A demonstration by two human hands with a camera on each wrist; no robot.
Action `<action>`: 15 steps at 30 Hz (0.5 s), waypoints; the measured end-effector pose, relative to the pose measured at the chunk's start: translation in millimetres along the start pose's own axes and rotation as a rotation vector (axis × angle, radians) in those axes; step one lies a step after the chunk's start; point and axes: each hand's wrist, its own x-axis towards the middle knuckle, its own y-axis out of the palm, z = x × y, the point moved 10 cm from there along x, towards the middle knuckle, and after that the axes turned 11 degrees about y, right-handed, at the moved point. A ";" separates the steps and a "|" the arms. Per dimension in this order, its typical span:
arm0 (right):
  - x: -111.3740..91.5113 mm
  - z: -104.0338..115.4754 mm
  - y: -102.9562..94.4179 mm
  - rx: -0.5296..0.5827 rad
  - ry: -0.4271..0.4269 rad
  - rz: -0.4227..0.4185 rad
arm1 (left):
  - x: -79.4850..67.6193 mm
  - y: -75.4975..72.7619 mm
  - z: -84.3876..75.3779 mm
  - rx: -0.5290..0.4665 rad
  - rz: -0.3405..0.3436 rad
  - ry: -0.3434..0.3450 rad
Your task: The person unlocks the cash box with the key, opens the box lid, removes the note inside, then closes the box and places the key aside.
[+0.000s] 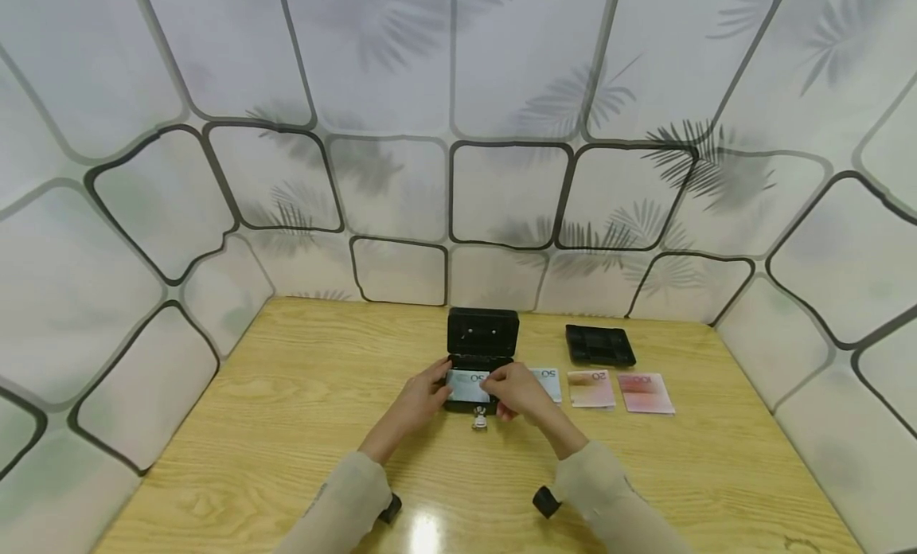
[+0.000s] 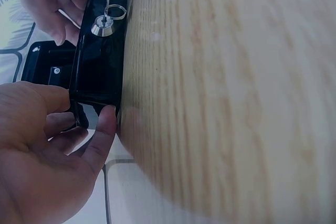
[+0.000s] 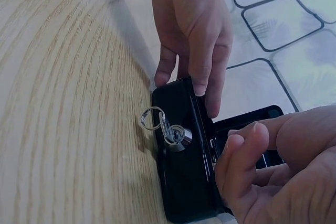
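Across the wooden surface (image 1: 286, 427), lower centre, your left fingers (image 2: 104, 129) grip the cash box (image 2: 100, 72); whether your right fingers (image 3: 254, 145) pinch the banknote (image 1: 467, 387) is unclear; tilting could snag it.

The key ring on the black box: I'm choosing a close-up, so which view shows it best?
The right wrist view: the key ring appears largest, unblocked, its round outline plain. The left wrist view also shows it, smaller and narrower; the head view gives only a tiny silvery patch at the box's front.
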 end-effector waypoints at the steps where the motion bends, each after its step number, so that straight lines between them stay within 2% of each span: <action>1: 0.3 0.0 0.0 0.002 0.002 -0.004 | -0.2 -0.1 0.0 0.001 -0.001 -0.002; 6: 0.9 0.0 0.0 0.029 0.011 -0.025 | 0.5 -0.5 0.8 0.015 -0.006 -0.002; 15: 5.7 -3.6 -1.6 0.169 0.052 -0.051 | 0.4 -1.6 1.1 0.026 -0.015 -0.001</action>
